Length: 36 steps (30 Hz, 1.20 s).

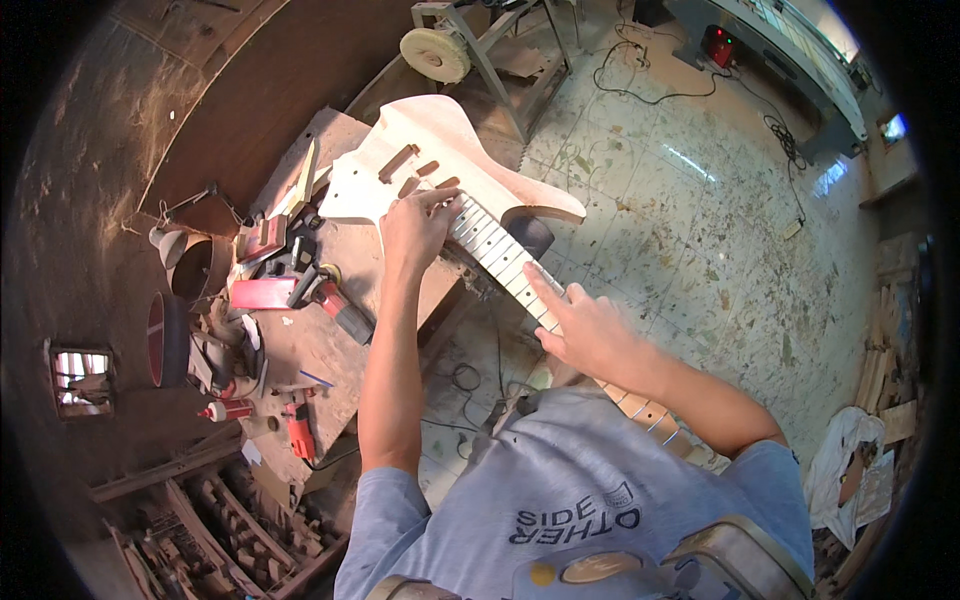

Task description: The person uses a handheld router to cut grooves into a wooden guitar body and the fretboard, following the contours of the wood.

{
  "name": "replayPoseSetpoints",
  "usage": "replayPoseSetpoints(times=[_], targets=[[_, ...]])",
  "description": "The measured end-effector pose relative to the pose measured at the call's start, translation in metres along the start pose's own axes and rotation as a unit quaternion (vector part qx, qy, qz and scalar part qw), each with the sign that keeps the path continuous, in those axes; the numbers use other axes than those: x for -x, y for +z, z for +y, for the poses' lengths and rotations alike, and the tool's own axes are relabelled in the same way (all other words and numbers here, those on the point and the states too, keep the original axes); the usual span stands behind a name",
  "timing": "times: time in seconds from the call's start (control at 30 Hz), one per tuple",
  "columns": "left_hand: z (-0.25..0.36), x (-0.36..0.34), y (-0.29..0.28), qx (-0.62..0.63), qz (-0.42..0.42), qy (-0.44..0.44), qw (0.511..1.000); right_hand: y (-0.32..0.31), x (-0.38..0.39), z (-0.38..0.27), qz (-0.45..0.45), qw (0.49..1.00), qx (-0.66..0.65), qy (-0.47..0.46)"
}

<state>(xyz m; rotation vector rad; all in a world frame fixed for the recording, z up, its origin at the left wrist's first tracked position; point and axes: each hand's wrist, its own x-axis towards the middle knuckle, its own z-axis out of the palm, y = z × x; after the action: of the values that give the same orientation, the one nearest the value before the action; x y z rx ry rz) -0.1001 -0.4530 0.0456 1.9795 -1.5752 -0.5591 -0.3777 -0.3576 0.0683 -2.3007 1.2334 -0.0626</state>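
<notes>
An unfinished electric guitar lies across the worktable's far edge, its pale wooden body (pixel 450 130) showing several routed slots. Its light fretboard neck (pixel 492 246), with dark dot markers and metal frets, slants down toward my torso. At the joint of neck and body, my left hand (pixel 418 228) has its fingers bent and closed over the fretboard's end. Lower along the neck, my right hand (pixel 590 332) grips from above, index finger along one edge and thumb at the other. The headstock (pixel 648 412) passes beneath my right forearm, near my shirt.
On the worktable (pixel 345 385) lie a red-and-black power tool (pixel 342 308), a red block (pixel 265 293), another red tool (pixel 300 430) and a glue bottle (pixel 228 410). A buffing wheel (pixel 435 55) stands beyond the guitar. Cables (pixel 655 95) cross the floor; wood scraps (pixel 225 535) fill the lower left.
</notes>
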Motion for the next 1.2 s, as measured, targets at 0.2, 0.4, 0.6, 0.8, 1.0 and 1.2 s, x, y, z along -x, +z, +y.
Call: replayPoseSetpoints(times=[0.2,0.4,0.6,0.8,1.0,1.2], targets=[[0.0,0.001,0.001,-0.089,0.016,0.052,0.995,-0.003,-0.005,0.014,-0.034,0.995,-0.087,-0.037],[0.012,0.004,-0.001,-0.1,0.0,0.015,0.995,0.005,-0.008,0.028,-0.024,0.989,-0.133,-0.066],[0.015,0.006,-0.002,-0.159,0.001,0.032,0.987,0.006,-0.011,0.038,-0.024,0.976,-0.198,-0.084],[0.006,0.006,0.004,-0.166,0.03,0.046,0.985,0.005,-0.012,0.04,-0.019,0.969,-0.223,-0.107],[0.023,0.008,0.004,-0.15,0.018,0.032,0.988,0.006,-0.011,0.04,-0.017,0.97,-0.228,-0.086],[0.007,0.024,0.009,-0.125,0.109,0.058,0.984,-0.009,-0.007,0.024,-0.046,0.981,-0.161,-0.094]])
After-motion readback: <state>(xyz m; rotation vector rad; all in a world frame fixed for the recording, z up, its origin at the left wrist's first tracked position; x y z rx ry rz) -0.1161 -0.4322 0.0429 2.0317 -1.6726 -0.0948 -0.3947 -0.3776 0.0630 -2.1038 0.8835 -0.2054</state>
